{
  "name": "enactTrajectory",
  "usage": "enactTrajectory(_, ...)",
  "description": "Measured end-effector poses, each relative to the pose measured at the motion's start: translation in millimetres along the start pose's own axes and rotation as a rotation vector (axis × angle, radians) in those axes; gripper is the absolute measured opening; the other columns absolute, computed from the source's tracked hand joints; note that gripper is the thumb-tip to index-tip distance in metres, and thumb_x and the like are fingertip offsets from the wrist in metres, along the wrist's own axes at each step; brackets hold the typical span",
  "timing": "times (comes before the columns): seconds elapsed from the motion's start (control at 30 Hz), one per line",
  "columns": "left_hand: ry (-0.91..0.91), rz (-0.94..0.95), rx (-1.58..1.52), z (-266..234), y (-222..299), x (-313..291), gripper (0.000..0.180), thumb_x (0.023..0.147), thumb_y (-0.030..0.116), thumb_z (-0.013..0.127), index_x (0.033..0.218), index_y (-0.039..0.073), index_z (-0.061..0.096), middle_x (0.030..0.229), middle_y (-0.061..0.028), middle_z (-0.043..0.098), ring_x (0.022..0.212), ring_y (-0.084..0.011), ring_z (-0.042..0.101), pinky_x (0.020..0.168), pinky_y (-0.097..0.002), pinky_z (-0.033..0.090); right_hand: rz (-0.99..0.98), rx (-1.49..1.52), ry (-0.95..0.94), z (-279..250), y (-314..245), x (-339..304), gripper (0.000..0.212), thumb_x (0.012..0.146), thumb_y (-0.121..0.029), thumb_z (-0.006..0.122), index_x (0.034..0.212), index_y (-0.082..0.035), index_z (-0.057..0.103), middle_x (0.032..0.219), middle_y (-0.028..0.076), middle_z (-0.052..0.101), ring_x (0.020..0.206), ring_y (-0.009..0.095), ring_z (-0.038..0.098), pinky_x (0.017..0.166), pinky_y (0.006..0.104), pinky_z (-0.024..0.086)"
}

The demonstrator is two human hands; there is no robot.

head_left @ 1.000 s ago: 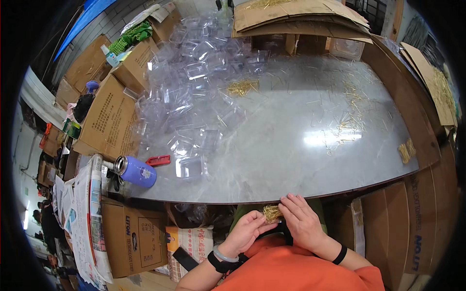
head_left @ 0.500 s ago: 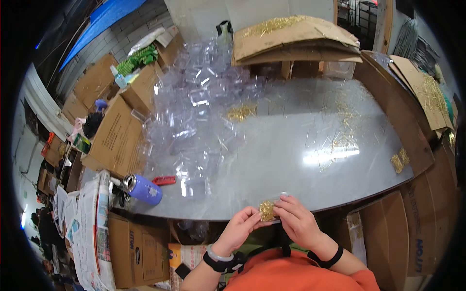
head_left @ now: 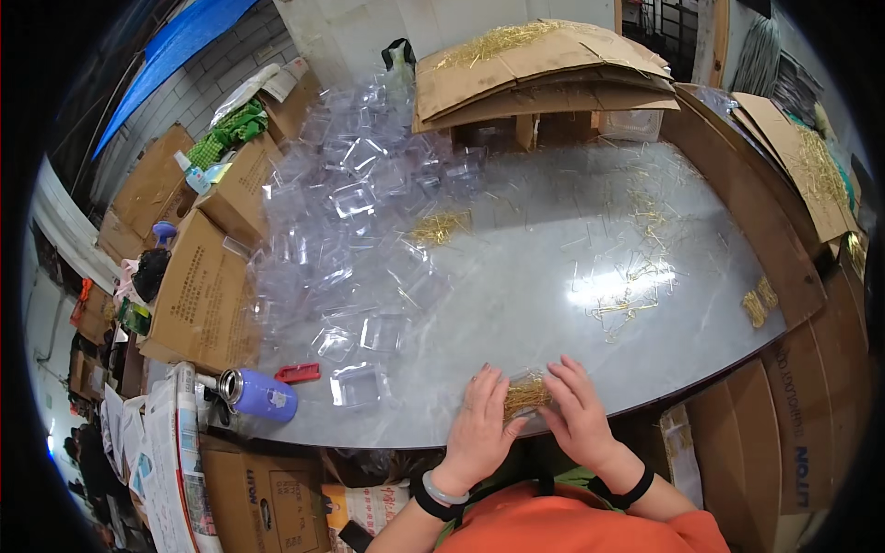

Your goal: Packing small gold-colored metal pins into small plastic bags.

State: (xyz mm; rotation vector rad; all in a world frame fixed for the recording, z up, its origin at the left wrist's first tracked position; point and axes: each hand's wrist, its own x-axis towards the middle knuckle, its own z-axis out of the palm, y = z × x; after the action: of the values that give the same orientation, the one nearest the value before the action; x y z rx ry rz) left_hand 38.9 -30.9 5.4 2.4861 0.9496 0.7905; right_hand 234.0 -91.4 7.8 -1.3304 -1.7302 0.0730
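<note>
At the table's near edge, a small see-through plastic box (head_left: 526, 396) packed with thin gold wire pieces lies between my two hands. Its lower part is partly hidden by my thumbs. My left hand (head_left: 483, 417) grips its left side, fingers together and pointing away from me, thumb at the near side. From the right, my right hand (head_left: 581, 413) holds the opposite side with its fingers slightly spread and its thumb toward the near edge. What the wire pieces are exactly is too small to tell.
Many empty see-through plastic boxes (head_left: 355, 198) cover the table's left side. A gold wire heap (head_left: 441, 227) lies beside them, and loose wires (head_left: 636, 286) are scattered right. A purple bottle (head_left: 263, 395) and red tool (head_left: 298, 372) stand front left. Cardboard (head_left: 544, 78) spans the back.
The box of gold wire has gone from being held up near the edge to lying lower on the tabletop. Both hands have flattened out along its sides. The view has shifted slightly.
</note>
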Motion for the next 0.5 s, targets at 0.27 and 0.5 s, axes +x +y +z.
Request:
enactTrajectory(0.27,-0.009,0.045,0.071,3.6,5.8,3.7,0.061,0.096,0.017,0.066,0.146,-0.008,0.042,0.147,-0.0243,0.044,0.141,-0.0447,0.042,0.119,-0.0548,0.035,0.040,-0.173,-0.163,5.6,-19.9,-9.7,0.057,0.089,-0.008,0.072,0.141,0.004,0.051,0.135,0.021,0.060,0.134,0.043,0.051,0.113,0.0567,0.040)
enactTrajectory(0.5,0.006,0.050,0.121,3.6,5.4,2.7,0.058,0.096,0.018,0.066,0.144,-0.008,0.045,0.147,-0.0239,0.045,0.140,-0.0435,0.043,0.118,-0.0553,0.035,0.161,0.048,-0.054,5.3,-11.3,9.8,0.054,0.090,-0.005,0.070,0.141,0.003,0.052,0.131,0.022,0.062,0.127,0.042,0.056,0.107,0.0520,0.044)
